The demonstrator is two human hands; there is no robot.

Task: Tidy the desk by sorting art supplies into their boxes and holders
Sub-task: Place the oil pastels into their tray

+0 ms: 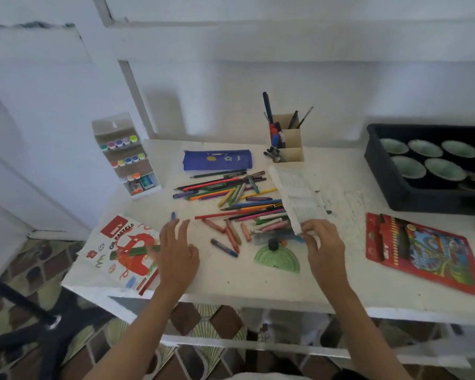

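Note:
A heap of coloured pencils and crayons (pixel 231 198) lies in the middle of the white desk (pixel 258 281). My right hand (pixel 324 248) pinches the near corner of a white plastic insert tray (pixel 296 196) that lies tilted over the pile's right side. My left hand (pixel 176 256) hovers with spread fingers beside the oil pastels box (pixel 118 250), on which a green stick lies. A small blue crayon (pixel 173 215) sits just beyond its fingertips. Loose oil pastels (pixel 228 237) lie between my hands.
A green protractor (pixel 277 260) and grey ruler lie near my right hand. A red pencil box (pixel 422 250) is at right, a black tray of paint cups (pixel 381 165) behind it. At the back stand a cardboard pen holder (pixel 288 144), blue pencil case (pixel 217 159) and marker rack (pixel 126 157).

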